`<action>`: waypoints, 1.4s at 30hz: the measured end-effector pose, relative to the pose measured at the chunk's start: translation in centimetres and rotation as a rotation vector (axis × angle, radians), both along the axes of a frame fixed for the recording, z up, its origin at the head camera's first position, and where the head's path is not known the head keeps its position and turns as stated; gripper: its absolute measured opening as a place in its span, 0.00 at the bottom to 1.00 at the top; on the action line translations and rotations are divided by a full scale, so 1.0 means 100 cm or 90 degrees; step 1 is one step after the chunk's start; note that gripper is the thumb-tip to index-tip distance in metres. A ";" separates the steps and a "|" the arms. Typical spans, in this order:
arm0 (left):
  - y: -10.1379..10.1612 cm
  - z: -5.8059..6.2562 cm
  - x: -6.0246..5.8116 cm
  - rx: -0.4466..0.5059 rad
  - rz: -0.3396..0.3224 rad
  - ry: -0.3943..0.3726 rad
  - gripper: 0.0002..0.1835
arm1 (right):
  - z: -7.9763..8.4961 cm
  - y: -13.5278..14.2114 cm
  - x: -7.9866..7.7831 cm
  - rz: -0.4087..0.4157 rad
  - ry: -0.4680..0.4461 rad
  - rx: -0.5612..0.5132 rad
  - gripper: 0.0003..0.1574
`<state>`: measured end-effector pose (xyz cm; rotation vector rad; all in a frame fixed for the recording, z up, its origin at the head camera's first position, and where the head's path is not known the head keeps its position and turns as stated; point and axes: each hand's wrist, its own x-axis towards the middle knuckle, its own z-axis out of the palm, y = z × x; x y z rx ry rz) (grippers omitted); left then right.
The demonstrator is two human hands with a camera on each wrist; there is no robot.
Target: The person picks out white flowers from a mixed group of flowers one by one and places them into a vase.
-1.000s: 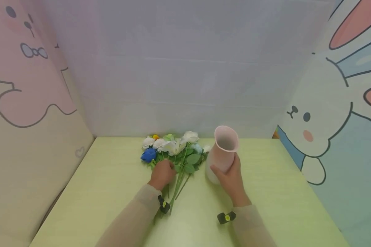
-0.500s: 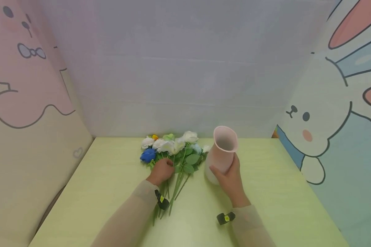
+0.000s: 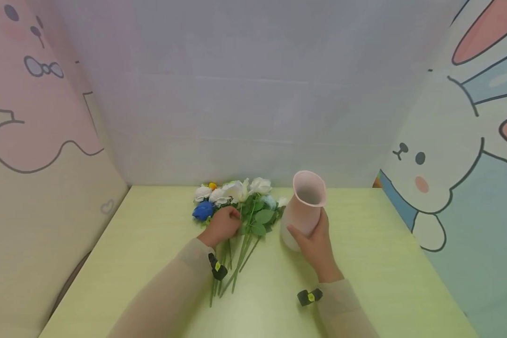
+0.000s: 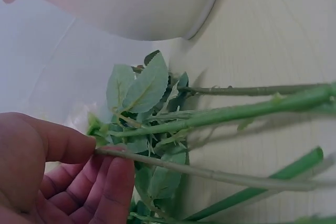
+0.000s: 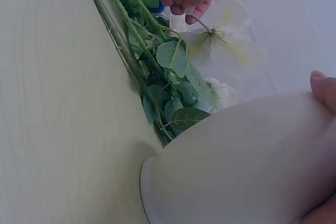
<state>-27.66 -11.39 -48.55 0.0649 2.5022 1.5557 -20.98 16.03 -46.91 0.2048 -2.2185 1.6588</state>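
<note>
My left hand (image 3: 222, 225) pinches a thin brownish stem (image 4: 199, 171) between thumb and fingertips, over the pile of artificial flowers. At the end of that stem, a large white flower (image 5: 236, 40) with yellow streaks shows in the right wrist view. My right hand (image 3: 317, 244) grips the side of a pink-and-white vase (image 3: 301, 218), thumb on the near side. The vase stands upright on the table, its flared mouth towards the head camera. Between the hands lie green leaves (image 3: 263, 216) and several stems. A blue flower (image 3: 203, 211) lies left of my left hand.
Other white flowers (image 3: 260, 186), a small orange one (image 3: 212, 186) and a pale blue one (image 3: 269, 202) lie towards the back of the pale yellow-green table (image 3: 376, 263). A light cloth wall (image 3: 253, 108) rises behind, with cartoon-printed panels at both sides.
My left hand has shifted slightly up and back, and the white flower has moved with its stem, now covering the pale green bloom. The right hand and vase look unmoved.
</note>
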 end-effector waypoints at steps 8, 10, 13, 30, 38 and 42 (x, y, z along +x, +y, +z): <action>-0.006 0.006 -0.001 -0.034 -0.039 0.020 0.14 | -0.030 0.008 -0.017 -0.004 0.013 0.008 0.64; -0.006 0.007 -0.001 -0.042 -0.061 0.017 0.14 | -0.031 0.010 -0.018 -0.007 0.014 0.012 0.64; -0.005 0.007 -0.002 -0.061 -0.098 0.009 0.15 | -0.030 0.011 -0.017 -0.011 0.013 0.019 0.63; 0.024 0.065 -0.027 0.039 -0.137 0.047 0.13 | -0.026 0.009 -0.016 -0.005 0.003 0.014 0.64; 0.034 0.108 -0.038 0.240 -0.070 0.054 0.14 | -0.028 0.010 -0.017 0.001 0.013 0.016 0.63; 0.033 0.116 -0.043 0.304 -0.045 0.075 0.11 | -0.028 0.010 -0.018 -0.001 0.012 0.015 0.64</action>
